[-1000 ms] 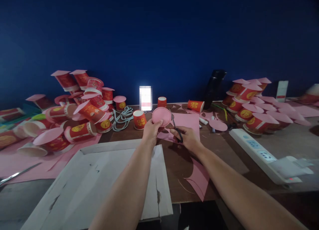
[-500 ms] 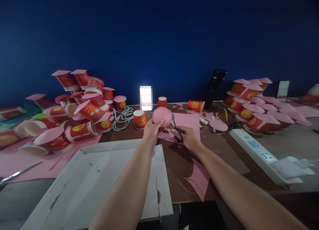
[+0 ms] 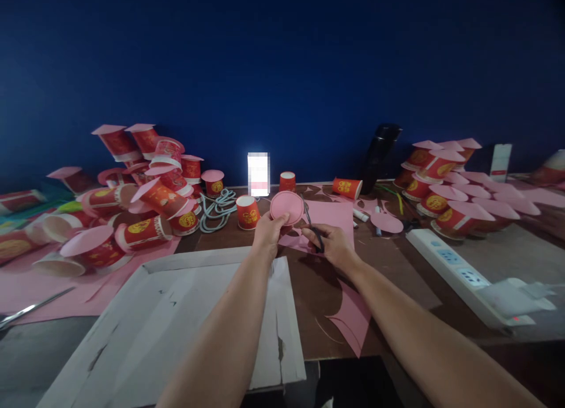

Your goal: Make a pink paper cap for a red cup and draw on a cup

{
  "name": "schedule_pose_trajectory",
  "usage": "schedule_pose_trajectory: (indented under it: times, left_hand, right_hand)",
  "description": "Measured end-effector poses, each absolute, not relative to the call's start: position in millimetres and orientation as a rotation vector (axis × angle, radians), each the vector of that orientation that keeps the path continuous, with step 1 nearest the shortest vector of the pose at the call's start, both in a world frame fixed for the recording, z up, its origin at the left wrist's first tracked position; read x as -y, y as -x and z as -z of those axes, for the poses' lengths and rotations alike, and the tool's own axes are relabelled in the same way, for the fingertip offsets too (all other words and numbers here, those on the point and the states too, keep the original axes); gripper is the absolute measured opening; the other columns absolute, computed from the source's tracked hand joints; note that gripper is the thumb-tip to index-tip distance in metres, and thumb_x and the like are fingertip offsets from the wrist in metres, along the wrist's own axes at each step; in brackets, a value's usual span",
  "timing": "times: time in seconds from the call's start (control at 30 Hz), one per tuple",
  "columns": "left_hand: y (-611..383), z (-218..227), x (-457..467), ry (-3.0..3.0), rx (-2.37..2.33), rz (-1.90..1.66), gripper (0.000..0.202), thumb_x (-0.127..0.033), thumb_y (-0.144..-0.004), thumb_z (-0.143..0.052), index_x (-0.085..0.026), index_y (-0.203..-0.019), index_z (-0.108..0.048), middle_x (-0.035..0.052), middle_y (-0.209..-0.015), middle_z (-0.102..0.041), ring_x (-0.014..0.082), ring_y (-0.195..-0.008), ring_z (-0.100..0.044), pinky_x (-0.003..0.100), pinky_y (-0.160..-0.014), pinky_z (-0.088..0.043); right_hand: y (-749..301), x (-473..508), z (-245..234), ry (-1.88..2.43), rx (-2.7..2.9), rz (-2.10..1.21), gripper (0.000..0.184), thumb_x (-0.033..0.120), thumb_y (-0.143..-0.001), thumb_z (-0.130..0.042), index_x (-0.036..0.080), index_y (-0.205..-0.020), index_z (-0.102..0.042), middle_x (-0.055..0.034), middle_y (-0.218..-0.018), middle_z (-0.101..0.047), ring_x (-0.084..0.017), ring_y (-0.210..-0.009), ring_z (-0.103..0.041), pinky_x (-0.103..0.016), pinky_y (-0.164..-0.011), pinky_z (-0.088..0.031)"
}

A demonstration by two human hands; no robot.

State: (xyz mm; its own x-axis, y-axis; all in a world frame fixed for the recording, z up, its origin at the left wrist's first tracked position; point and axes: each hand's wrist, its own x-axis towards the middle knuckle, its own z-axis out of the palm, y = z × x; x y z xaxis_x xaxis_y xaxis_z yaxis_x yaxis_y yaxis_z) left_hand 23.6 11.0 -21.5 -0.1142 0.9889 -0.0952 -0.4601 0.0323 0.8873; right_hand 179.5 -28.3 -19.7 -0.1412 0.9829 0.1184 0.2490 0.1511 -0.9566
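Note:
My left hand pinches a pink paper circle with the thumb on its face. A thin line runs round just inside the circle's edge. In my right hand is a pair of dark-handled scissors, closed in by the fingers. The blades point up and lie along the circle's right edge; whether they touch the paper I cannot tell. Below the hands lies a pink sheet with cut pieces. A red paper cup stands just left of the circle, another cup behind it.
A white cardboard lid lies front left. Red cups with pink discs pile up at left and right. A power strip is at right, a grey cable left of centre, a lit phone and black bottle behind.
Almost nothing differs. Both hands, the pink circle and the scissors stay in nearly the same place.

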Motion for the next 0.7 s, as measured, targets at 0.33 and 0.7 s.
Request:
schedule_pose_trajectory:
  times: [0.33,0.7]
  left_hand:
    - [-22.4,22.8,-11.2,-0.718,-0.92,-1.46,0.034,-0.022,-0.058,-0.077,-0.012,-0.086,-0.061,0.005,-0.08,-0.065,0.0109,-0.064,-0.06,0.027,-0.065,-0.053]
    - [-20.8,22.1,-11.7,-0.647,-0.898,-1.461,0.033,-0.021,-0.057,-0.076,-0.013,-0.085,-0.063,0.0038,-0.079,-0.066,0.01,-0.064,-0.06,0.025,-0.065,-0.051]
  right_hand:
    - [-180.9,26.5,20.2,1.236,1.54,-1.047,0.051,0.058,-0.072,-0.062,0.015,-0.099,-0.069,0.0018,-0.055,-0.056,-0.01,-0.05,-0.05,-0.022,-0.048,-0.039]
    - [-176.7,30.2,14.3,1.24,1.449,-1.143,0.054,0.06,-0.068,-0.064,0.013,-0.095,-0.068,0.0007,-0.055,-0.058,-0.012,-0.051,-0.053,-0.023,-0.05,-0.043]
